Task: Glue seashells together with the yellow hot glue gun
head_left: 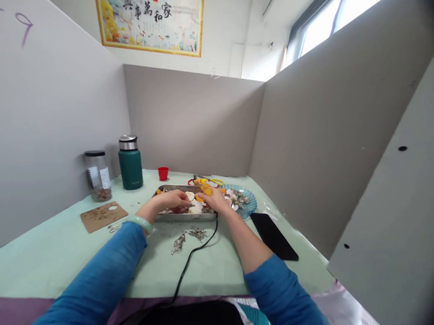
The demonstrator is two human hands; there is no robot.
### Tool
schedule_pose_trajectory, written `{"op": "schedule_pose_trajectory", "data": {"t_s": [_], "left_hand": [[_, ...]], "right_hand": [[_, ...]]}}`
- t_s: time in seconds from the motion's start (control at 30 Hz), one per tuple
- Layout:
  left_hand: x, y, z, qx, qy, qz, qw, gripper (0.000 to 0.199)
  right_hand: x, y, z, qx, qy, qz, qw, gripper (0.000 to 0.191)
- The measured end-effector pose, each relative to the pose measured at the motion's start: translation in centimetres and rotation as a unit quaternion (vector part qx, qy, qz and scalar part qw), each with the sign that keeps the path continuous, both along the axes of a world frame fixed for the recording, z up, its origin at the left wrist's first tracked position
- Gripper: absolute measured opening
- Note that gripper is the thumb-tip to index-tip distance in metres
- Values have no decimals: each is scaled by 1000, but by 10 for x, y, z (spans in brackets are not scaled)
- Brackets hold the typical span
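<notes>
Near the bench (154, 275)'s far edge, over the tray (186, 218), the right hand (217, 201) grips a glue gun (204, 186); the left hand (174, 199) pinches a small piece (191, 205).

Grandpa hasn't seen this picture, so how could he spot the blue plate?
On the green tablecloth, find the metal tray. The blue plate is just right of it, past the right hand, holding small pieces. Unlike the rectangular tray, it's round with a ridged rim.
</notes>
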State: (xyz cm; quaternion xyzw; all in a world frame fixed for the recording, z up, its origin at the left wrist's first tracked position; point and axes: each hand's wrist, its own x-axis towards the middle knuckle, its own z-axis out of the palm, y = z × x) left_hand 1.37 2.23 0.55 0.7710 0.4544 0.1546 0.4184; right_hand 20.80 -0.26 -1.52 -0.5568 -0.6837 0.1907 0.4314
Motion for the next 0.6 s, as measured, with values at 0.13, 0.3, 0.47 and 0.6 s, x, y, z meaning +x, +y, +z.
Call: {"op": "schedule_pose_trajectory", "data": {"t_s": [0.13,0.3,0.47,0.6], "left_hand": [[14,7,-9,51,-11,15,999,22],[8,24,-12,223,6,137,965,15],[-12,39,-18,222,-5,194,955,13],[-21,45,-24,171,-30,207,963,10]], "right_hand": [[0,1,-1,-7,6,6,1000,22],[1,2,-2,3,4,4,1000,23],[1,2,-2,3,7,13,1000,24],[2,3,-2,3,10,9,1000,22]]}}
